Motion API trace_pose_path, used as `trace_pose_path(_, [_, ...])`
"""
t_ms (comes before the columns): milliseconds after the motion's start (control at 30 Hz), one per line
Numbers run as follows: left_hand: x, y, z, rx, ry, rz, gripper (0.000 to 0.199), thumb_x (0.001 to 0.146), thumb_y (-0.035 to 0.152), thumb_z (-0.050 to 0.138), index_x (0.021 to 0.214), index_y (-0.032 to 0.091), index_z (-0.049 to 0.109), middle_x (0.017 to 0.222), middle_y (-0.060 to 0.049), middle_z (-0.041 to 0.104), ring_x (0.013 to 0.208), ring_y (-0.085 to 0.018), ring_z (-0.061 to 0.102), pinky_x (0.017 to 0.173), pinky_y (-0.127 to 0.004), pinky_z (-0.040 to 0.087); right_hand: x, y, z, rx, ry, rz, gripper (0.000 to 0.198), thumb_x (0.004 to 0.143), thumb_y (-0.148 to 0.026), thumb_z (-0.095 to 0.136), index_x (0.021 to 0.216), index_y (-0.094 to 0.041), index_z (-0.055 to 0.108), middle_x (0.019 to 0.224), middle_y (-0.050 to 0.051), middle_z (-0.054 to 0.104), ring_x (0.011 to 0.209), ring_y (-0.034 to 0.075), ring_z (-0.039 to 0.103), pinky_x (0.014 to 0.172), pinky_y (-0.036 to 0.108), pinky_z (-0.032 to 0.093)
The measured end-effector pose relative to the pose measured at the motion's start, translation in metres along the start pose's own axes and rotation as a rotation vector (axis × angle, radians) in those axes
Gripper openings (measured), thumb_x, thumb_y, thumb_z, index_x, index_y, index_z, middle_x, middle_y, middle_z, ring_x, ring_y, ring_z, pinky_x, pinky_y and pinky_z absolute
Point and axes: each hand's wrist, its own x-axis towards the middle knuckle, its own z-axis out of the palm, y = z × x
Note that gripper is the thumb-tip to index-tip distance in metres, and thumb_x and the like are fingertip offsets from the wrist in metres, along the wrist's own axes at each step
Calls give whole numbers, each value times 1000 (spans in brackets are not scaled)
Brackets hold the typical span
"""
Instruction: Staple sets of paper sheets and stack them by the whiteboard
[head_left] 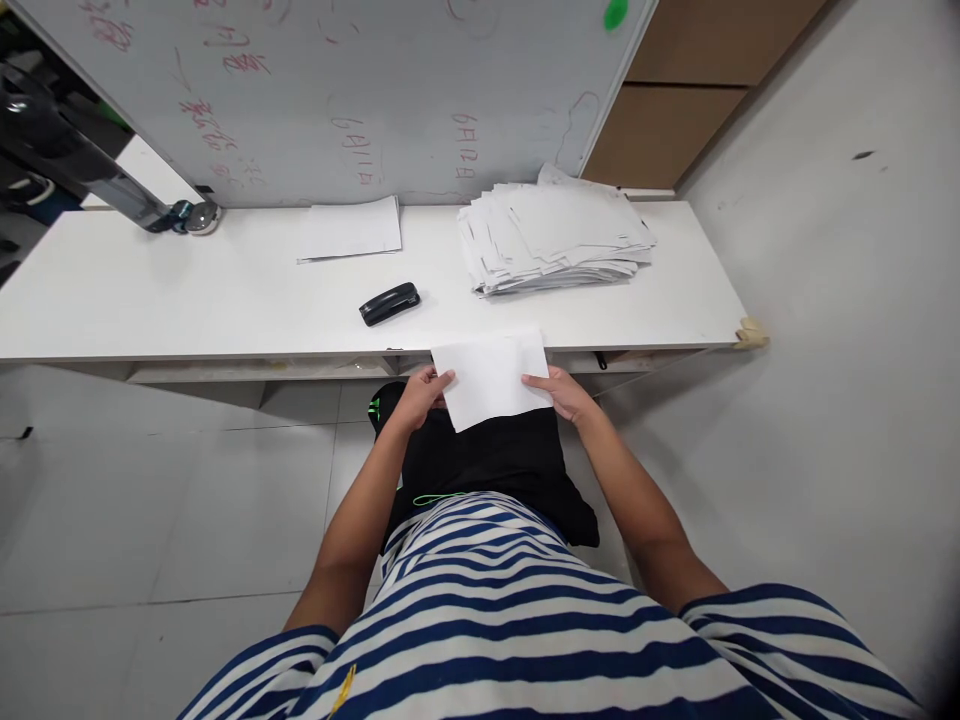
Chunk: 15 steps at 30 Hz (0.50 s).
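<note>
Between my two hands is a white sheet of paper [495,375], held at the front edge of the white table and partly over my lap; whether it is one sheet or more I cannot tell. My left hand [425,396] pinches its left side, thumb on top. On the opposite side my right hand [564,391] grips the edge, also with the thumb above and the fingers underneath. A black stapler [389,303] lies on the table beyond my left hand. Farther back to the right sits a thick, uneven pile of papers [555,235].
A thinner stack of paper [352,229] lies at the table's back, against a whiteboard [360,90] with red writing. The white table [225,310] has an open shelf below its front edge. At the left stands a dark clear bottle-like object [120,185]. A grey wall [840,400] closes the right side.
</note>
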Motion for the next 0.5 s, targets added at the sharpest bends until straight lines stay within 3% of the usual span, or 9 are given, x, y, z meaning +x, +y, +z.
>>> trace_pose_path(100, [-2,16,5,104,-53,163,51,66,54,87,95,16,72,91,-6,76,76,-20,69,65,-32,58,2,-21,11,-108,56,-210,52,57,-47,95,95,-16,79,99,8,81,89,26,76,89,42,60])
trace_pose_path(200, [-3,51,10,164,27,438,46,74,54,82,99,16,74,100,-7,77,94,-23,71,85,-35,58,2,-56,21,-231,142,-485,50,63,-51,91,97,-16,79,101,8,80,96,28,74,94,45,58])
trace_pose_path(300, [3,87,14,180,148,633,46,80,54,78,108,18,71,108,-8,75,107,-26,70,92,-36,56,10,-84,32,-264,196,-698,47,70,-53,85,101,-18,78,105,8,79,103,28,73,98,45,56])
trace_pose_path(400, [24,97,17,182,201,722,45,80,53,78,109,20,68,109,-7,72,108,-25,69,91,-35,55,30,-87,43,-260,208,-743,47,73,-54,82,100,-17,76,105,9,79,101,28,73,98,46,55])
trace_pose_path(500, [52,82,16,156,177,672,44,74,52,83,99,20,66,96,-5,72,97,-23,69,87,-35,55,51,-71,53,-329,233,-620,48,70,-56,81,95,-15,74,102,13,78,102,31,73,97,48,55])
